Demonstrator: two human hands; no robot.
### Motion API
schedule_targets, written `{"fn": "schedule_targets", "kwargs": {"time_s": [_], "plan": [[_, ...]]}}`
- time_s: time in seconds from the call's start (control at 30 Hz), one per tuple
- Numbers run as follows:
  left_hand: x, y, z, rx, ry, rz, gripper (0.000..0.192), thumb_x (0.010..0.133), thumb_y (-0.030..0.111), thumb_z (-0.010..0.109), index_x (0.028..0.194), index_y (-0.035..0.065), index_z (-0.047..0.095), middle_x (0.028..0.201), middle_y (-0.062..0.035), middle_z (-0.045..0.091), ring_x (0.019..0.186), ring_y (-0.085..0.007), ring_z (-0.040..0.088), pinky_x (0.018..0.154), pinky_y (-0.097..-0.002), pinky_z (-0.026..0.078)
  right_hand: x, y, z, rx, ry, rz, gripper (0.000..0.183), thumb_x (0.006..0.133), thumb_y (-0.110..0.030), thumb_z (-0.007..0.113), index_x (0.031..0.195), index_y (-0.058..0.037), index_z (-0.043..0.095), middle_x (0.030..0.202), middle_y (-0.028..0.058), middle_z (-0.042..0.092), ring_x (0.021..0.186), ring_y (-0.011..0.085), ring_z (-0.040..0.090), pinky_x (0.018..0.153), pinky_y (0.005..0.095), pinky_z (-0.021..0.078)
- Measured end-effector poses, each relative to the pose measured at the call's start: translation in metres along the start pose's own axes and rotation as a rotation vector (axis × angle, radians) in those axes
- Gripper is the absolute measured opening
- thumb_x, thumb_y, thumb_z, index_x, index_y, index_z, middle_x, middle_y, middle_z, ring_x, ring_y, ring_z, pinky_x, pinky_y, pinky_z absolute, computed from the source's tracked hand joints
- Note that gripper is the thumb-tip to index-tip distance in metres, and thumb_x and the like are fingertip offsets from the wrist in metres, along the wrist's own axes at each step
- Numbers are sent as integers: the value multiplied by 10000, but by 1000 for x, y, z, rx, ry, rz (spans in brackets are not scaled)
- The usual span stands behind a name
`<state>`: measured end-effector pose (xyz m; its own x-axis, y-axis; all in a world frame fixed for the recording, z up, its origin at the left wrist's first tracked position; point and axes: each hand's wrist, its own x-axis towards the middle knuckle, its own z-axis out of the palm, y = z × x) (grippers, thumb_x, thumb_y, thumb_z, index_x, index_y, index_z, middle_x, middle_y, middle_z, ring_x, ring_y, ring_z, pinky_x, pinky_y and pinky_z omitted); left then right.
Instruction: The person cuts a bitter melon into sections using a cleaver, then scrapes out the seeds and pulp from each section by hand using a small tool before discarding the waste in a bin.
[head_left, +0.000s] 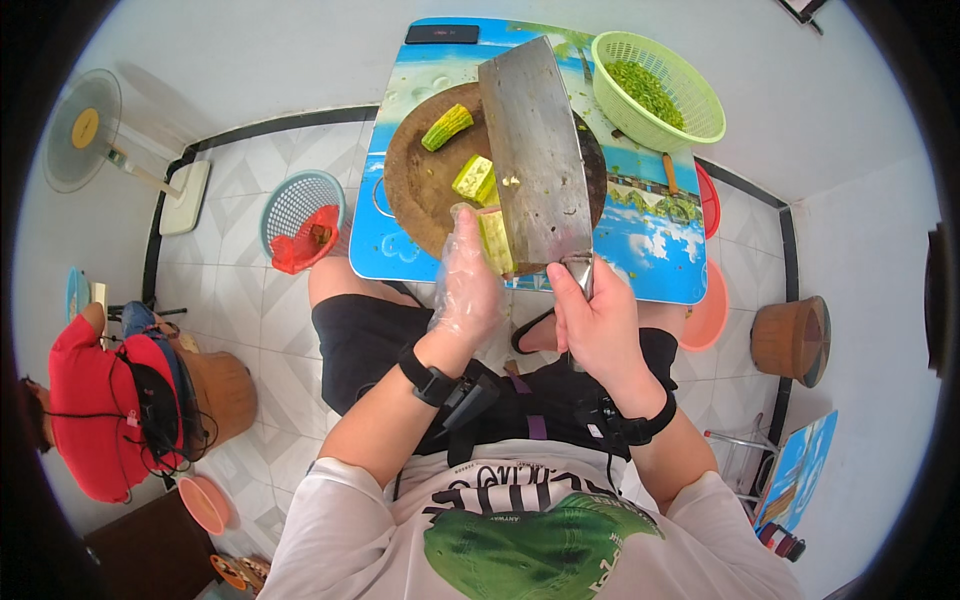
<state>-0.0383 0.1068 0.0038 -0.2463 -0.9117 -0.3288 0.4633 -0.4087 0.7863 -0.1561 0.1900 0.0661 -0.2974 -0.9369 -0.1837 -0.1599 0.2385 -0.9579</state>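
My left hand (471, 281), in a clear plastic glove, holds a cut piece of green gourd (493, 234) at the near edge of a round wooden chopping board (420, 191). In my right hand (600, 315) is the handle of a wide metal cleaver (536, 150). Its blade is raised over the board, flat side towards me, with pale crumbs stuck on it. It hides part of the board and overlaps the held piece's right side. Beyond my left hand lie a cut gourd chunk with pale flesh (474, 177) and a ridged green end piece (448, 127).
A green plastic basket (709, 124) of chopped greens stands on the picture-topped table (652, 262), near a wooden-handled tool (670, 174). A black phone (442, 34) lies at the far left corner. A blue-grey basket (300, 191) is left on the floor; a person in red (105, 405) sits further left.
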Motion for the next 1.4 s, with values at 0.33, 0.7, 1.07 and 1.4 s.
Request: {"fn": "schedule_targets", "kwargs": {"time_s": [0.33, 0.7, 1.07, 1.4], "plan": [[-3, 12, 5, -9, -44, 12, 578, 1070, 519, 295, 1272, 30, 526, 1148, -100, 638, 1033, -196, 630, 887, -343, 490, 6, -1, 2, -78, 9, 3, 204, 984, -200, 624, 1024, 0, 615, 633, 82, 601, 552, 129, 549, 536, 323, 446], [8, 6, -1, 155, -11, 106, 585, 1065, 528, 313, 1307, 29, 501, 1170, -119, 622, 1064, -216, 620, 942, -378, 491, -22, 10, 0, -182, 8, -50, 211, 974, -200, 625, 1009, 6, 600, 688, 161, 640, 604, 328, 643, 580, 377, 486], [-8, 26, 10, -133, -65, -23, 616, 1082, 490, 263, 1372, -8, 478, 1264, -137, 610, 1098, -213, 633, 967, -360, 513, -16, 4, -10, 167, -213, 189, 206, 1034, -231, 551, 1041, -25, 558, 573, 4, 525, 420, 82, 488, 406, 258, 391], [-3, 18, 0, -179, -113, -13, 585, 1059, 488, 387, 1410, 23, 438, 1309, -132, 589, 1160, -272, 612, 997, -410, 490, -16, 19, -3, -169, -43, -122, 236, 1023, -254, 571, 983, -22, 568, 587, 4, 545, 416, 93, 512, 400, 269, 392]]}}
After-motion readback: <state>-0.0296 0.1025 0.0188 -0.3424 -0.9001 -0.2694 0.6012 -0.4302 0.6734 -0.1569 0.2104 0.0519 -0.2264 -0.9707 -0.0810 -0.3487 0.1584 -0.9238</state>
